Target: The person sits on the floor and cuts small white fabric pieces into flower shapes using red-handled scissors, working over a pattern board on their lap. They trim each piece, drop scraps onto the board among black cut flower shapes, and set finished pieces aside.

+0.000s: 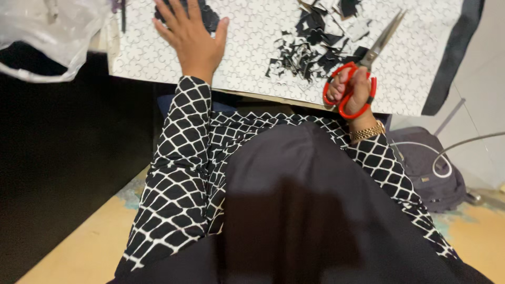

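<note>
mid-cutting: the right hand (353,90) grips red-handled scissors (363,68) by the black scraps (315,44), while the left hand (192,34) presses spread on dark fabric (209,17), which looks to need lifting to the blades.

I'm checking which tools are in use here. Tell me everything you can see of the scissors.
The scissors have red loop handles, plastic by the look, and long grey metal blades. The right hand grips them, fingers through the loops. The blades look shut or nearly so and point up and to the right, lying over the white patterned sheet beside a heap of black and white scraps.
</note>
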A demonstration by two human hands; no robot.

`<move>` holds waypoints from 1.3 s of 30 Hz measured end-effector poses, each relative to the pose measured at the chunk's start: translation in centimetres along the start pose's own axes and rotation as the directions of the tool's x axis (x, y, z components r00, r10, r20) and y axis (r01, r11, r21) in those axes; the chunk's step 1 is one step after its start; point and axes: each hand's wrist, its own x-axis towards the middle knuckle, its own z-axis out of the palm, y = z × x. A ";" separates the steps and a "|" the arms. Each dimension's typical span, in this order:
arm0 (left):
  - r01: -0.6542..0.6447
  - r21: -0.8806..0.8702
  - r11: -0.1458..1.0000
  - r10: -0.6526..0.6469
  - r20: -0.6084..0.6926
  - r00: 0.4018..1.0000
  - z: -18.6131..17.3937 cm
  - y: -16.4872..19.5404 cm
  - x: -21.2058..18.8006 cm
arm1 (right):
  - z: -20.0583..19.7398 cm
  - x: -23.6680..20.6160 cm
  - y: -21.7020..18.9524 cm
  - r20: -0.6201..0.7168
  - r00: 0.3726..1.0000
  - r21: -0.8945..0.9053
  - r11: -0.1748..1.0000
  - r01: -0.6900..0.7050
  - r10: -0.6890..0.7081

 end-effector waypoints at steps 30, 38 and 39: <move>0.023 -0.007 1.000 -0.024 -0.226 0.974 2.5 -2.8 -0.2 | 5.8 3.9 -4.3 0.322 0.850 -0.947 -0.155 0.282 -0.418; 0.019 -0.030 0.999 -0.026 -0.246 0.969 3.9 -3.8 -0.1 | 8.6 6.4 -7.4 0.557 0.764 -0.732 -0.627 0.267 -0.326; 0.012 -0.039 0.999 -0.022 -0.250 0.968 3.9 -4.0 -0.1 | 8.8 6.4 -7.3 0.546 0.779 -0.736 -0.621 0.270 -0.309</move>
